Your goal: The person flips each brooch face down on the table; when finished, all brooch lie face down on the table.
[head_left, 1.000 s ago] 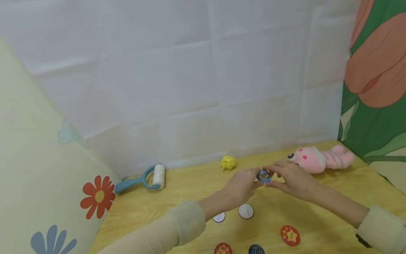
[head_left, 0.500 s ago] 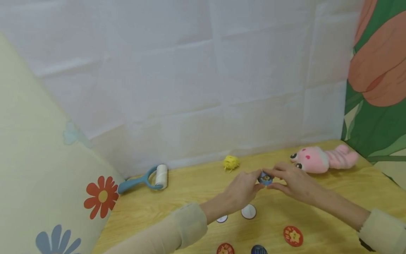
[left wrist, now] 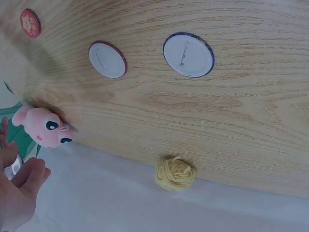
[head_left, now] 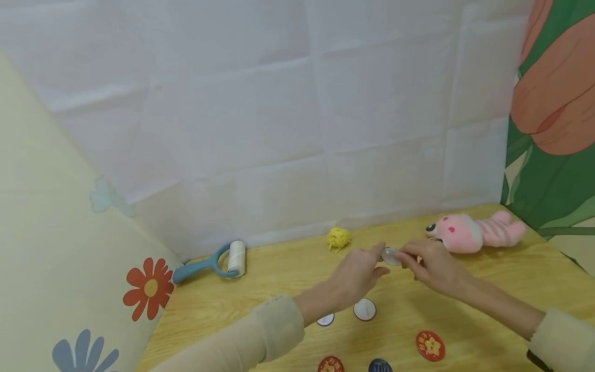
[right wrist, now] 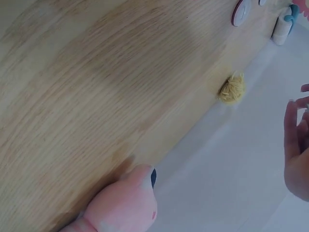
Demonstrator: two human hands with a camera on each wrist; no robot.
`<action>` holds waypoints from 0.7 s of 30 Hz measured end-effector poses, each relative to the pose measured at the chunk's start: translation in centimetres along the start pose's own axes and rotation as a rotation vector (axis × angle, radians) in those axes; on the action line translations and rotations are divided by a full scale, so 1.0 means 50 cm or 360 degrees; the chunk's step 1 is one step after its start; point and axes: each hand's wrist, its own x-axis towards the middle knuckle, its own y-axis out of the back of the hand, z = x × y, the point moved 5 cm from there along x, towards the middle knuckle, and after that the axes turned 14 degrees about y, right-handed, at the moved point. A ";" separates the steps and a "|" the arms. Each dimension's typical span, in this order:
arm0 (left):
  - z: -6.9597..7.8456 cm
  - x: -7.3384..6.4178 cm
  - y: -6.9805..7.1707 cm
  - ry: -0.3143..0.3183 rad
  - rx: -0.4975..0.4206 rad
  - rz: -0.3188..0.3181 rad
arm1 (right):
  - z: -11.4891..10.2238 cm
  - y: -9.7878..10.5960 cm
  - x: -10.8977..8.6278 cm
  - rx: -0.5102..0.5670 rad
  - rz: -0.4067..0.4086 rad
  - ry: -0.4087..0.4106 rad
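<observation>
Near the back right of the table, my right hand (head_left: 432, 266) pinches a round pin badge (head_left: 391, 257) between thumb and fingers, its pale back facing me. Beside it, my left hand (head_left: 355, 274) has thumb and index finger spread apart, the index fingertip right at the badge's left edge. In the left wrist view a shiny sliver of the held badge (left wrist: 13, 167) shows between the fingers. Below the hands lie two white-backed pin badges, one nearer (head_left: 364, 309) and one partly behind the left wrist (head_left: 325, 319), each with a pin across its back (left wrist: 183, 55).
Face up in front lie a red star badge (head_left: 429, 345), another red badge (head_left: 331, 365) and a dark blue badge (head_left: 380, 366). Along the back are a blue-handled lint roller (head_left: 236, 258), a yellow yarn ball (head_left: 338, 238) and a pink plush toy (head_left: 469, 233) before a white sheet (head_left: 260, 119).
The held badge has turned from its blue picture side to its pale back. My left thumb has come away from it, while the right hand keeps its pinch.
</observation>
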 end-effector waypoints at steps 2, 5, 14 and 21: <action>0.001 -0.002 -0.002 -0.0012 0.0012 0.0014 | 0.003 -0.004 -0.003 0.0131 -0.0007 -0.0146; 0.003 -0.004 -0.004 -0.0011 0.0017 0.0007 | 0.009 -0.011 -0.009 0.0284 -0.0043 -0.0379; 0.013 -0.001 -0.008 -0.0057 -0.0041 -0.0054 | 0.018 -0.018 -0.029 0.0433 -0.0215 -0.0650; 0.012 0.012 -0.010 -0.0066 -0.0014 -0.0069 | 0.007 -0.012 -0.025 0.0110 -0.0064 -0.0106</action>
